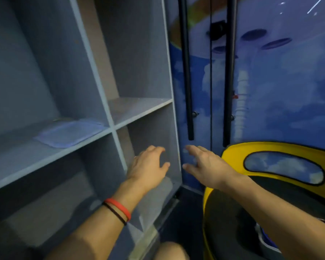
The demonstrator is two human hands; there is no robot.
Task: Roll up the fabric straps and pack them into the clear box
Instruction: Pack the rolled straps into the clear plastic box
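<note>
While both hands are stretched toward the grey shelf unit (109, 128), nothing is gripped: left hand (148, 164) loosely spread at the lower right compartment's mouth, right hand (204, 164) straight-fingered just beside the unit's outer edge. Fabric straps and clear box are not seen, so their bearing cannot be told. A flat translucent sheet (69, 134) is noted up-left, nearer the left hand.

Matt grey board shelving (135, 107), a translucent plastic sheet (69, 133), smooth black poles (186, 72), glossy printed wall (280, 91).
</note>
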